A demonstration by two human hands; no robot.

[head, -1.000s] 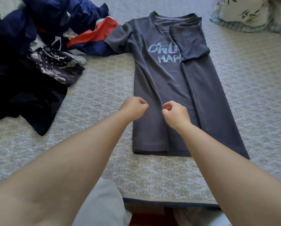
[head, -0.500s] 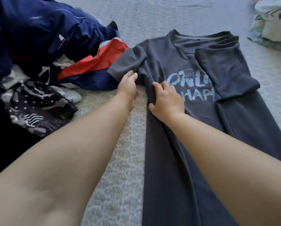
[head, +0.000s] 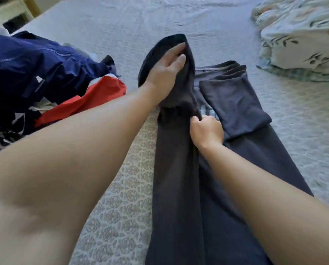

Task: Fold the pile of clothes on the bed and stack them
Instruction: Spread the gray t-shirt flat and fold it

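On the bed (head: 121,217), the grey T-shirt (head: 245,169) lies flat and long. The left hand (head: 163,71) holds its left sleeve (head: 181,88) up, fingers (head: 176,63) curled round the cloth. Just below those fingers, the right hand (head: 207,131) pinches the shirt's folded edge. Left of both hands sits the pile of clothes (head: 45,73), blue and red. A flowery blanket (head: 297,39) lies far right.

The T-shirt (head: 181,169) is dark grey with pale blue lettering. At nine o'clock lie navy and red clothes (head: 45,73). The bedspread (head: 121,197) shows a beige medallion pattern.
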